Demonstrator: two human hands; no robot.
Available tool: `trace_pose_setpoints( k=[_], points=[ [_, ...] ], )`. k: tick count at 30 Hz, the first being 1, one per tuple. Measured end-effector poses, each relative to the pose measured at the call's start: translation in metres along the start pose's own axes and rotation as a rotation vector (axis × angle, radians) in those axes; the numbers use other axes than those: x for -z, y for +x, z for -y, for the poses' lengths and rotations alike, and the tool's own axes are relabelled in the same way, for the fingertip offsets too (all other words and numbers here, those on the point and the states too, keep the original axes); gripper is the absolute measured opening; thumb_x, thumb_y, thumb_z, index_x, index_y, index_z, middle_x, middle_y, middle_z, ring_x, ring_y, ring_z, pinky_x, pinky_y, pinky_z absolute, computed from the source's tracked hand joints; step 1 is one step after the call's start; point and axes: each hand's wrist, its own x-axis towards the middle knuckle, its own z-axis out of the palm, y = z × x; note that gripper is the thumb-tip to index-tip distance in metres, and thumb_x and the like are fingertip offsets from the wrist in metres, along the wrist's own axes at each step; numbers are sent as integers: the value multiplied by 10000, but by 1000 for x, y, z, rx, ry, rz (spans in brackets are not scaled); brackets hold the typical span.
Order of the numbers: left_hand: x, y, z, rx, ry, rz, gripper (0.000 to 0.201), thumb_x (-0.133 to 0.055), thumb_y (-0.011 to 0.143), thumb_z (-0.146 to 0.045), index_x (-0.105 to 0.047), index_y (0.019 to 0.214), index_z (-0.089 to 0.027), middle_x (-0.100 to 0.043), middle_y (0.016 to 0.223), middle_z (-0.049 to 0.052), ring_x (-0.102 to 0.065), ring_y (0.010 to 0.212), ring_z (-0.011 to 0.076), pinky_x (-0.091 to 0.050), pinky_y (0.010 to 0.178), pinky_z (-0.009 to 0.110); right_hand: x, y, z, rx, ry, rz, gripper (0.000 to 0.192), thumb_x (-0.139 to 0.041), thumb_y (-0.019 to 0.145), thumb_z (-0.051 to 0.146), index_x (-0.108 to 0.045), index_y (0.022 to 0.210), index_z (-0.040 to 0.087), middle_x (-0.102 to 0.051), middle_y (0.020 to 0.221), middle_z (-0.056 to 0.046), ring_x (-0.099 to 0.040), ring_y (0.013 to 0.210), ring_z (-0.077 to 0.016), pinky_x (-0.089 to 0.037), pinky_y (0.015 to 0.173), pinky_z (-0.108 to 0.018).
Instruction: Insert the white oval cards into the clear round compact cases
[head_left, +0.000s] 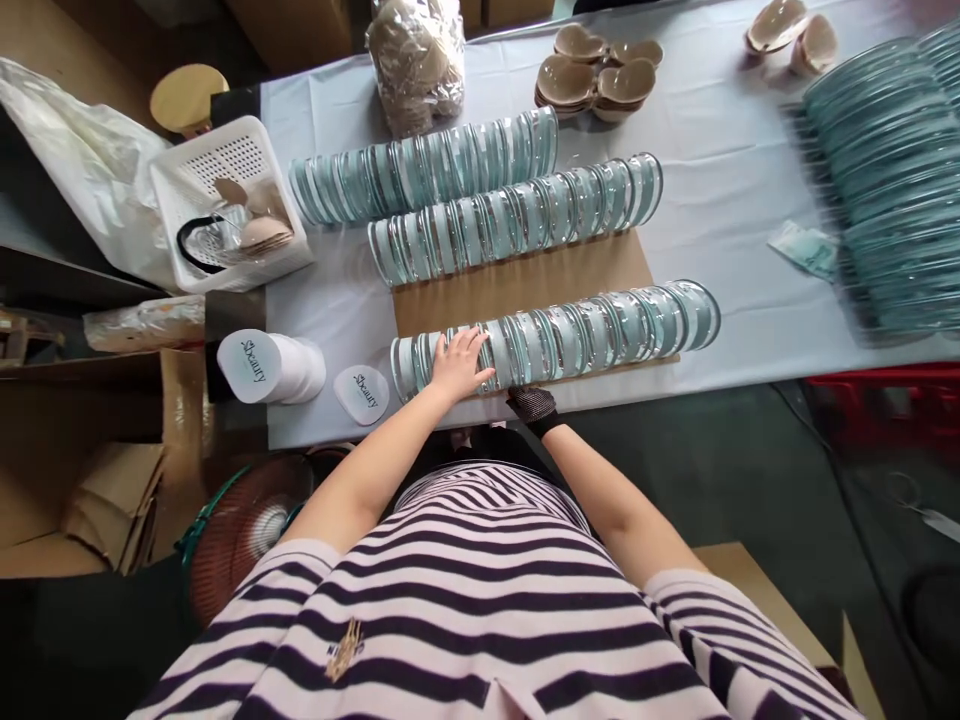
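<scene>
A long row of nested, curved teal and clear shiny pieces (585, 335) lies along the table's near edge, on a sheet of brown cardboard (517, 285). Bare and with fingers stretched, my left hand (459, 364) rests on top of this row near its left end. My right hand (534, 404), in a dark dotted glove, is at the row's near side, by the table edge; its fingers are mostly hidden. Two similar rows lie farther back: a middle row (517, 215) and a far row (424, 165). A white card marked "beauty" (361, 394) lies left of the near row.
At left stand a stack of white cards (271, 367) and a white basket (229, 205) with beige pieces. Farther back are a plastic-wrapped bundle (418, 65) and brown cup-shaped pieces (596, 75). Many teal pieces (892, 190) fill the right. A fan (244, 535) stands below.
</scene>
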Motion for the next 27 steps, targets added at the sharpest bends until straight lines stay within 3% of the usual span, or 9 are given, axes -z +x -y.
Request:
trace_pose_setpoints(
  k=[3,5,10,13,15,18,20,24,27],
  points=[
    [3,-2,-2,4,9,27,683,-572,882,-496,-364,1496,-281,-344,1590,69,-263,1483,284,-108,1229,541,-2,-7,-5,13,49,-53,448,-339,992,395,-621,1311,256,-676,1254,-112,-657,1089,-264,-480,855,-333],
    [5,0,-8,-3,13,53,730,-569,886,-498,-316,1527,-258,-304,1609,85,-214,1502,292,-88,1228,552,16,-14,-12,24,75,-144,472,-306,1004,408,-629,1304,239,-685,1229,-127,-656,1081,-255,-474,873,-323],
    [0,19,-36,-91,11,12,810,-559,889,-532,-249,1560,-203,-242,1630,113,-139,1524,293,-51,1225,559,121,20,-31,-127,-21,-369,435,-384,973,376,-664,1232,165,-686,1160,-186,-643,1069,-291,-472,871,-356],
    [-7,30,-45,-112,4,14,731,-534,912,-497,-292,1547,-228,-313,1605,105,-241,1497,291,-77,1223,561,183,69,-32,-49,-142,-50,354,-554,887,338,-712,1125,129,-702,1107,-189,-661,1013,-293,-487,815,-348],
    [-9,33,-46,-118,4,18,698,-526,920,-480,-311,1540,-240,-353,1586,101,-298,1474,289,-91,1223,560,207,96,-30,19,-191,206,360,-628,840,301,-710,1119,89,-709,1080,-186,-671,946,-263,-492,777,-325],
    [-9,32,-43,-100,13,23,701,-535,914,-488,-322,1536,-245,-365,1580,98,-307,1470,279,-98,1225,546,216,117,-31,35,-145,444,378,-658,829,288,-696,1114,43,-726,942,-144,-664,788,-198,-496,726,-302],
    [-9,31,-42,-88,22,29,705,-544,908,-495,-329,1533,-247,-363,1581,96,-303,1473,271,-94,1229,533,214,122,-34,19,-80,494,381,-652,842,301,-689,1110,32,-719,836,-108,-646,710,-173,-500,703,-302],
    [-10,30,-41,-81,42,29,689,-528,915,-492,-339,1527,-240,-360,1584,90,-307,1471,262,-81,1234,520,208,127,-33,114,-77,477,356,-651,832,252,-687,1112,34,-712,781,-94,-650,709,-175,-501,706,-303],
    [-11,31,-40,-76,58,21,680,-515,919,-484,-342,1525,-227,-359,1584,92,-311,1468,258,-80,1238,506,208,120,-26,254,-241,293,336,-685,779,226,-713,1081,80,-733,910,-139,-680,860,-234,-505,787,-345]
  ],
)
